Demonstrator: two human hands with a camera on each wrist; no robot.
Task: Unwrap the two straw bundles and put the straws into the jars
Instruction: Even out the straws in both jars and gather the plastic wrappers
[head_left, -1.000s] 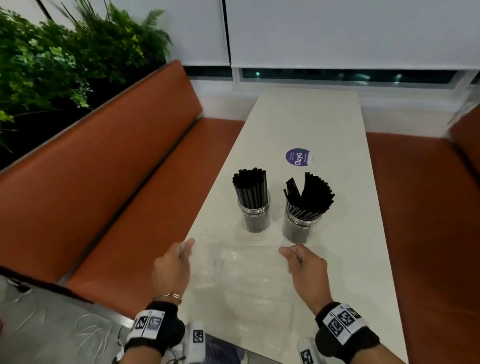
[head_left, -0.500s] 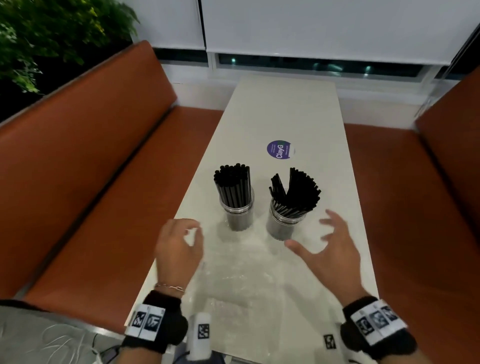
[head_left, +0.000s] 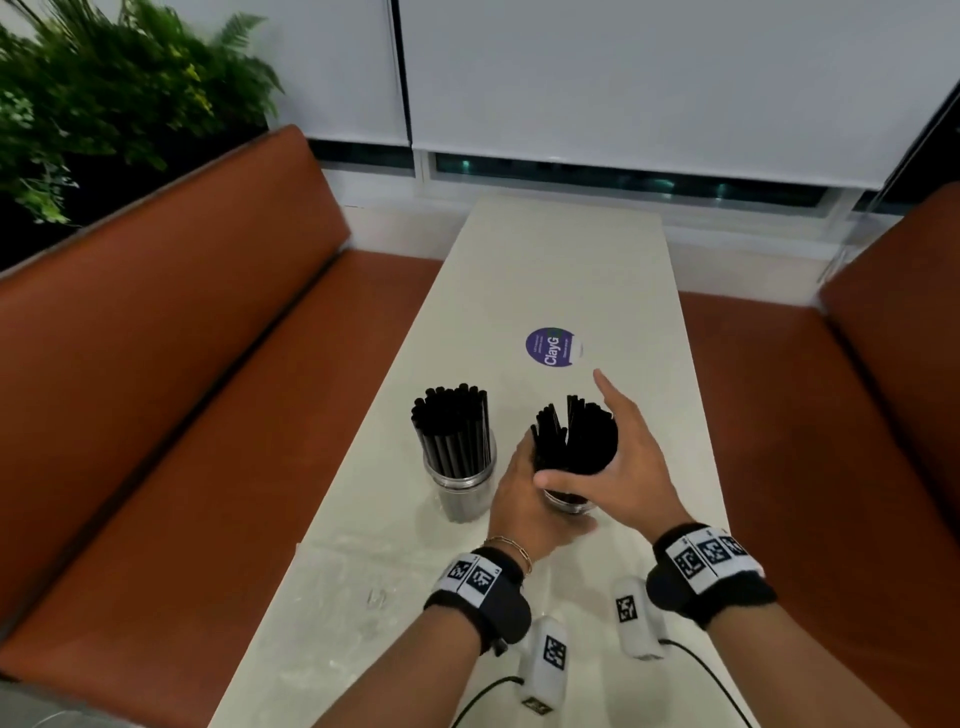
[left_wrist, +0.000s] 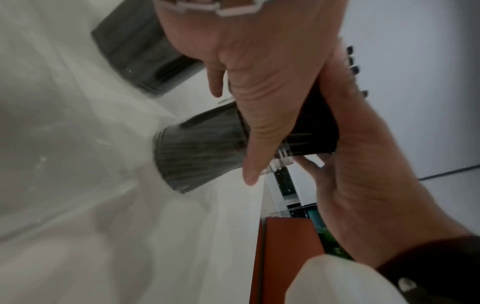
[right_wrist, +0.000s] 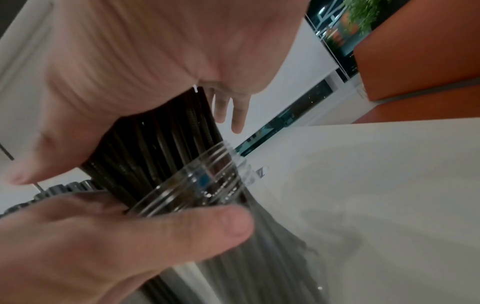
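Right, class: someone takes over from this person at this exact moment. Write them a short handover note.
Left hand: cupping the right jar at its rim, on its left side.
Right hand: wrapped round that jar's straws, forefinger pointing out.
Left jar: upright beside it, straws neat, untouched.
Wrap: clear, lying flat on the table near the wrists.
Done: both bundles unwrapped, straws in both jars.
Left: probably just squaring up the splayed right-jar straws, then letting go.

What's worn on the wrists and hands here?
Both forearms bare. Left hand: thin chain bracelet. Each wrist: black band with white square-code tags, plus a white camera pod with another tag. Black cables trail from the pods.
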